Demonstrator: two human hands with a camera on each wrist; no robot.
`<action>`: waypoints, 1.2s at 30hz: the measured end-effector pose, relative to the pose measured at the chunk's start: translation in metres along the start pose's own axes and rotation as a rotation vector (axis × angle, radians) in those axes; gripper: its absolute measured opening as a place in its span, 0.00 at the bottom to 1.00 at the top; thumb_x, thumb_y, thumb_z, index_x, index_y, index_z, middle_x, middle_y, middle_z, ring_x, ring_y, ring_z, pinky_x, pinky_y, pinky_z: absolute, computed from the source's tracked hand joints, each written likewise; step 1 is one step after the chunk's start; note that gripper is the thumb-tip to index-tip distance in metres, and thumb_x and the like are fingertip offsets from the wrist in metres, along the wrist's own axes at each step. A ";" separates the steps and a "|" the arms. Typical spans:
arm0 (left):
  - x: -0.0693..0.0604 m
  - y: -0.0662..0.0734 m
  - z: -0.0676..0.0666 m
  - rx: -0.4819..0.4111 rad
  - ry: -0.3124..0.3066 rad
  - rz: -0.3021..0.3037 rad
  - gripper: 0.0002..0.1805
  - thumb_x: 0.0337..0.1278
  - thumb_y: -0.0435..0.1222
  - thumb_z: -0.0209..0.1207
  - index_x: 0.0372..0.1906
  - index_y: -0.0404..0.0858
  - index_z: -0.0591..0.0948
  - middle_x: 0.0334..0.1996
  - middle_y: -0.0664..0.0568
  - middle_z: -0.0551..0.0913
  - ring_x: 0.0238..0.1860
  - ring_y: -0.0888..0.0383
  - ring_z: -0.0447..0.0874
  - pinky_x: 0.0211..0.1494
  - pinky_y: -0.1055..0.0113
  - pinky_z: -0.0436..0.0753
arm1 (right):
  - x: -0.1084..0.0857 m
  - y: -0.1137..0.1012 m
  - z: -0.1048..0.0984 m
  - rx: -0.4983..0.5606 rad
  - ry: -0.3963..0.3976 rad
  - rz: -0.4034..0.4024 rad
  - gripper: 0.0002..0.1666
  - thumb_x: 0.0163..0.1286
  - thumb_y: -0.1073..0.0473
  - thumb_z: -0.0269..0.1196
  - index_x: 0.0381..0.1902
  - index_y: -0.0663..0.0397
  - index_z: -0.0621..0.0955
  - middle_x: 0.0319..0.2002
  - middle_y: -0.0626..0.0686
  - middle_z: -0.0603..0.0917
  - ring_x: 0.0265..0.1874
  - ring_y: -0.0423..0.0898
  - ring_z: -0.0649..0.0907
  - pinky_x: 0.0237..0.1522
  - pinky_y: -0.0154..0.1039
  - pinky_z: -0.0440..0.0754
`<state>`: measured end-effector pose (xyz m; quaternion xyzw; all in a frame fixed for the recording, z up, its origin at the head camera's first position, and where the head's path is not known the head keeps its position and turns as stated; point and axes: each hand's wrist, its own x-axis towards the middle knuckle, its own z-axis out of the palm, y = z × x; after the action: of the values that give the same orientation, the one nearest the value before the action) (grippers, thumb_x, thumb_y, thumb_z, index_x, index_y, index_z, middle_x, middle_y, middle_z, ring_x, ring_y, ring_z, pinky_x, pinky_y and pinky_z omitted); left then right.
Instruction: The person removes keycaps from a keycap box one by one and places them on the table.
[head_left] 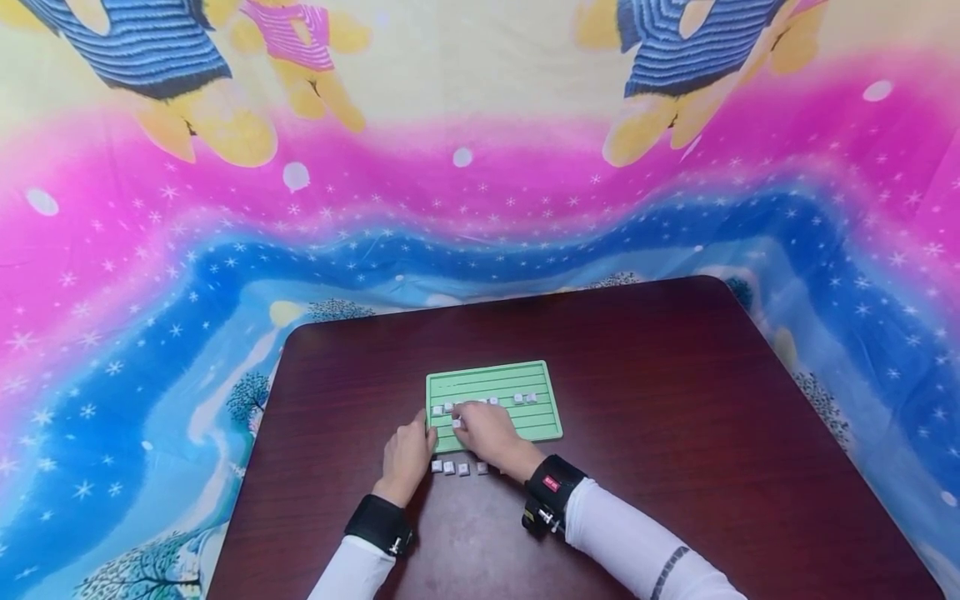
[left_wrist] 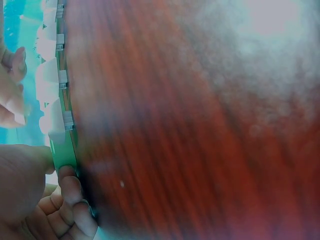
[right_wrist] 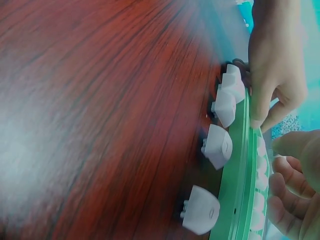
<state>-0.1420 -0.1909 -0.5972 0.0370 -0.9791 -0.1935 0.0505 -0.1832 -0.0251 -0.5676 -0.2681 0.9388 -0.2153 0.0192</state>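
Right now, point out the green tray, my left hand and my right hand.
Green tray (head_left: pixel 495 381), head view: bare upper surface.
Left hand (head_left: pixel 407 455), head view: back of the hand.
Right hand (head_left: pixel 491 431), head view: back of the hand.

Curtained-off indoor work corner: cartoon-print cloth (head_left: pixel 487 200) behind wood-grain table (head_left: pixel 645 358).

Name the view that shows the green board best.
The head view: it shows the green board from above, with most of its lined face and outline, though partly covered. The left wrist view shows only a bit of edge; the right wrist view, a narrow side-on strip.
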 end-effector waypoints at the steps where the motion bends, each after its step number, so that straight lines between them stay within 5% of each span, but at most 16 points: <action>1: 0.000 0.000 0.000 -0.001 0.001 0.001 0.20 0.67 0.38 0.60 0.59 0.32 0.80 0.29 0.37 0.87 0.22 0.46 0.84 0.23 0.54 0.77 | -0.001 0.001 -0.001 0.000 0.003 0.000 0.06 0.64 0.58 0.65 0.38 0.46 0.87 0.17 0.39 0.71 0.19 0.36 0.71 0.19 0.32 0.66; 17: -0.002 0.000 0.000 -0.008 0.007 0.001 0.20 0.67 0.38 0.60 0.59 0.32 0.80 0.31 0.36 0.88 0.24 0.44 0.85 0.24 0.53 0.78 | -0.019 0.015 -0.013 -0.065 0.064 -0.037 0.05 0.63 0.57 0.66 0.38 0.45 0.87 0.23 0.41 0.80 0.22 0.36 0.76 0.22 0.33 0.71; 36: 0.000 -0.001 0.002 -0.006 -0.001 -0.002 0.21 0.68 0.39 0.59 0.60 0.33 0.80 0.33 0.35 0.88 0.24 0.44 0.85 0.24 0.53 0.78 | -0.038 0.032 -0.020 -0.033 0.105 0.002 0.03 0.62 0.58 0.66 0.30 0.41 0.84 0.19 0.37 0.71 0.19 0.33 0.69 0.19 0.32 0.65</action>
<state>-0.1418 -0.1915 -0.5993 0.0378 -0.9785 -0.1966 0.0500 -0.1693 0.0271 -0.5662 -0.2558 0.9422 -0.2135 -0.0345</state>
